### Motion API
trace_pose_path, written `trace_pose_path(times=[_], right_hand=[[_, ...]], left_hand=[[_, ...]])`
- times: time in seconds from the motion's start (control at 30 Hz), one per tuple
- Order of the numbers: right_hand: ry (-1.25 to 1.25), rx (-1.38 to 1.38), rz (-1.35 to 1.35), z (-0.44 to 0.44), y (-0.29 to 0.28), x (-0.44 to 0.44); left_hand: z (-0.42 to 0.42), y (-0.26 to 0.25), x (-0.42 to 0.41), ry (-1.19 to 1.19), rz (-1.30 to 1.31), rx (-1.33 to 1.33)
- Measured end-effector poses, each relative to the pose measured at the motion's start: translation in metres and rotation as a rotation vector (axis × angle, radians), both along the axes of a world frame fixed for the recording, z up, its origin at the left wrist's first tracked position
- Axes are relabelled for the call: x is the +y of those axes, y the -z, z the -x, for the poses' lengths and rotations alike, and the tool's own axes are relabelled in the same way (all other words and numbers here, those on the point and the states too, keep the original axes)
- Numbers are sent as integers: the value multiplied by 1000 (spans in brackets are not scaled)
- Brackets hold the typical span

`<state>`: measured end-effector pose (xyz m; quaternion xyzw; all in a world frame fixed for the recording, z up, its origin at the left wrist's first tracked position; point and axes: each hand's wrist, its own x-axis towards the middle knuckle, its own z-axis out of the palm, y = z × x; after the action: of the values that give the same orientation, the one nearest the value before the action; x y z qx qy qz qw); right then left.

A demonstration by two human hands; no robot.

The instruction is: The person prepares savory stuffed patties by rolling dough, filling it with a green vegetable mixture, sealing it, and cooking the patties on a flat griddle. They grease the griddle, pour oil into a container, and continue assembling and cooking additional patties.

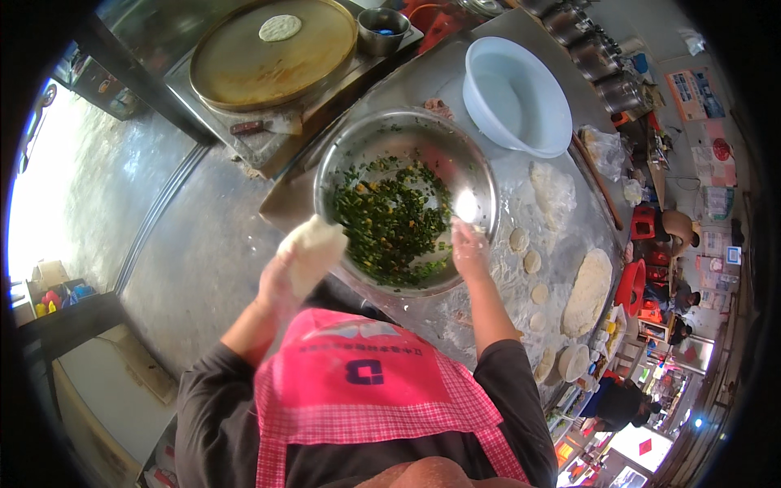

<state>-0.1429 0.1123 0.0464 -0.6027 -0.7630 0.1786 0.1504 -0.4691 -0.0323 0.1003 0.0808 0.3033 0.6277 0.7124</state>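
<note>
My left hand (277, 282) holds a flat round of pale dough (312, 251) by the left rim of a large stainless steel bowl (451, 143). Chopped greens with yellow bits (393, 219) lie in the bowl, mostly towards its left and near side. My right hand (470, 249) is at the bowl's right rim, its fingertips over the inner wall; flour or dough marks the fingers, and whether they pinch anything is unclear. Several small dough rounds (532, 262) rest on the floured steel worktop (506, 317) to the right, beside a long slab of dough (587, 293).
A round griddle (268, 67) with one flat dough disc (280, 28) stands at the upper left, a scraper (268, 125) before it. A white plastic basin (518, 97) sits behind the bowl. A wooden rod (598, 183) lies along the worktop's far right side. Other people are in the right background.
</note>
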Motion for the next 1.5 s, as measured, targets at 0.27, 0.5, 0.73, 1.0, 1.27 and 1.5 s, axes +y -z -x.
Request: trace_pose_path(times=[0.27,0.5,0.73,1.0,1.27,1.5], right_hand=[[23,626,455,28,3,9],[-263,725,774,35,31,26],[-214,639,459,76,53,67],[-253,764,635,39,27,65],[-148,708,925,36,29,22],[133,1118,990,22,-11,1]], left_hand=[[-17,8,-6,-48,81,-146],[-26,17,-4,-74,109,-212],[-22,30,7,40,74,-253],[-22,33,15,79,-22,-283],[-18,34,14,93,51,-283],[-20,23,19,80,-20,-238]])
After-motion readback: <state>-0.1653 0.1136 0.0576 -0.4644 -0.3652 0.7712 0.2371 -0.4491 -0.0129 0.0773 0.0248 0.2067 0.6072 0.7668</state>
